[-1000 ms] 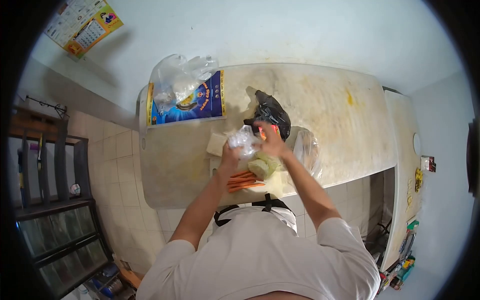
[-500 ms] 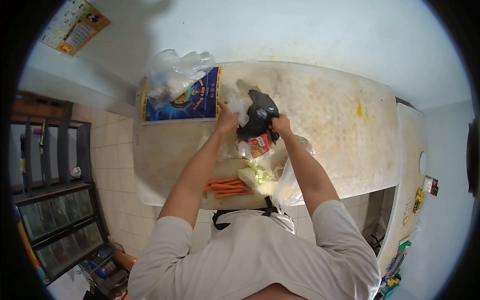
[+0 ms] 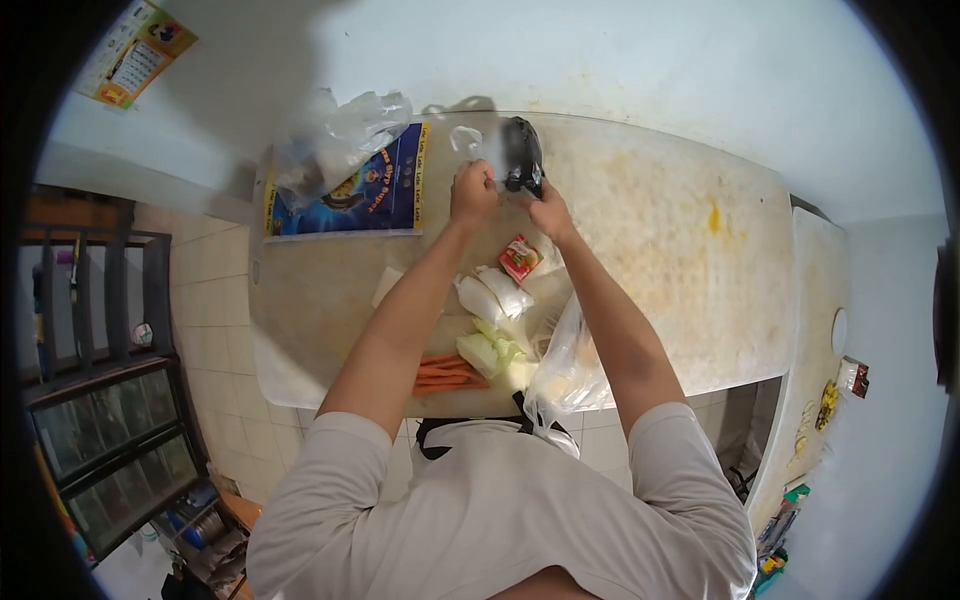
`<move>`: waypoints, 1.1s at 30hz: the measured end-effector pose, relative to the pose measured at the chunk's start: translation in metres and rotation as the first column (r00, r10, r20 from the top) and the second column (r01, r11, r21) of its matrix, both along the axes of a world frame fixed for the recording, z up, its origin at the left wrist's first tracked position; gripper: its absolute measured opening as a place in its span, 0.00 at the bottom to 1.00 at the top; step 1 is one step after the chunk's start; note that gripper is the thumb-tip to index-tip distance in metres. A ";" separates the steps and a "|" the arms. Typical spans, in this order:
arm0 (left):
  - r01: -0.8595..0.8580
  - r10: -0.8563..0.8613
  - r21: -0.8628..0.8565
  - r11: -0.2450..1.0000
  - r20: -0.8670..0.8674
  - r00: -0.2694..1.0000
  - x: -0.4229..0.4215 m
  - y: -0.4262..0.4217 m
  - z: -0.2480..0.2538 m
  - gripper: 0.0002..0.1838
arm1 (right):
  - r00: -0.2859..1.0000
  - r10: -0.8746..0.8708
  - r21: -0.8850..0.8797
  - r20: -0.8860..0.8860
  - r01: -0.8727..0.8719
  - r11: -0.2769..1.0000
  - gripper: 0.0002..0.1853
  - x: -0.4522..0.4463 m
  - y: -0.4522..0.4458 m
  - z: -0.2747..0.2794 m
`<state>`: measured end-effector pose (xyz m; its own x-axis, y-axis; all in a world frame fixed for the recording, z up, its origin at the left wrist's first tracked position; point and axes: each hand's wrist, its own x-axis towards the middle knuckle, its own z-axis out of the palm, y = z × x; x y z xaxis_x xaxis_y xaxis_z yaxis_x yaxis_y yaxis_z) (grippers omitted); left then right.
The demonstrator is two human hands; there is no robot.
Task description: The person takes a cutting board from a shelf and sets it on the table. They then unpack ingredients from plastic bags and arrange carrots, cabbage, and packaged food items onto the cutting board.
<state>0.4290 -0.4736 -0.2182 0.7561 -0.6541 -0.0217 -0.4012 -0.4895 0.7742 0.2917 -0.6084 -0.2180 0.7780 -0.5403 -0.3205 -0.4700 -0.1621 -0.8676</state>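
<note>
Both hands are raised over the far middle of the table. My left hand is closed on a clear plastic bag, whose loose end sticks up above the fingers. Gathered in my right hand is a black plastic bag, standing up from the grip and slightly blurred. Nearer me lie a red packet and a white plastic bag with contents I cannot make out. Closer still are a pale green cabbage and several carrots.
At the far left a crumpled clear bag covers part of a blue printed sheet. Another clear bag hangs at the front edge by my right arm. A dark rack stands left; a side counter stands right.
Both hands have moved up and away from me with the bags. The black bag is now lifted and bunched narrower, uncovering the red packet and white bag.
</note>
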 end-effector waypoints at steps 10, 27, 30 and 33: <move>0.058 -0.069 0.200 0.978 0.048 0.996 -0.031 0.071 -0.018 0.25 | 0.945 0.186 -0.617 -0.270 -0.318 0.720 0.62 -0.095 0.130 0.004; -0.126 0.126 0.034 0.992 -0.013 0.992 -0.182 0.384 -0.006 0.22 | 0.973 0.189 -0.449 -0.130 -0.227 0.864 0.43 -0.091 0.149 -0.013; -0.164 0.169 0.084 0.983 -0.067 0.983 -0.190 0.405 -0.031 0.26 | 0.985 0.137 -0.431 -0.108 -0.170 0.886 0.45 -0.091 0.161 0.046; -0.121 0.126 0.082 0.989 -0.052 0.991 -0.206 0.416 -0.033 0.30 | 0.994 0.108 -0.343 -0.002 -0.102 0.934 0.45 -0.108 0.190 0.091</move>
